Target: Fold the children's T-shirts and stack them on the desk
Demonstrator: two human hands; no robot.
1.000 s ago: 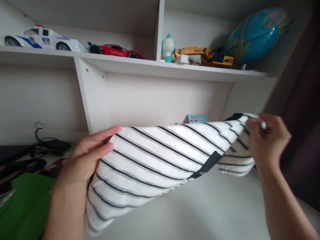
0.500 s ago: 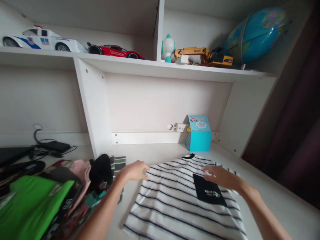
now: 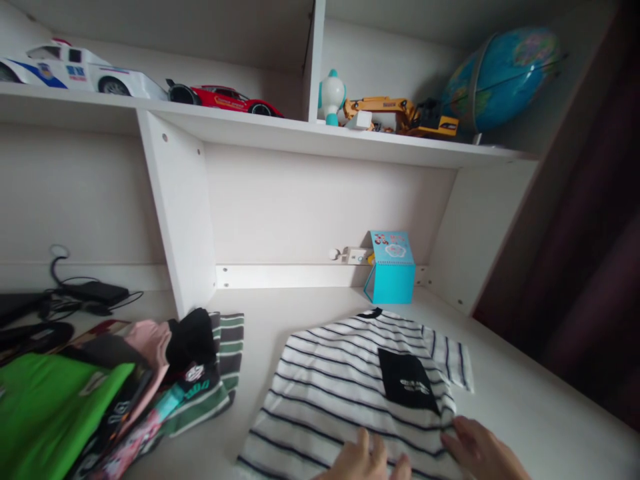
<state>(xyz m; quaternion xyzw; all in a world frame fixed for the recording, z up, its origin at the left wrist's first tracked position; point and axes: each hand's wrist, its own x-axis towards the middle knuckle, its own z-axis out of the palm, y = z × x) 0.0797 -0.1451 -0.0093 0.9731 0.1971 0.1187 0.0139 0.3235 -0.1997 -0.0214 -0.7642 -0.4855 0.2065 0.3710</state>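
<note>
Shirt (image 3: 350,387) lies flat by the desk (image 3: 525,413) front edge now, laid out, not held up like a second ago. Left hand (image 3: 363,460) and right hand (image 3: 483,453) rest on its near hem, fingers spread flat, gripping nothing.

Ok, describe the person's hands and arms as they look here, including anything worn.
Both are bare. The left hand and right hand show no glove or ring that I can make out. Only the fingers and part of each hand appear at the bottom edge, so no sleeve or watch is in view.
</note>
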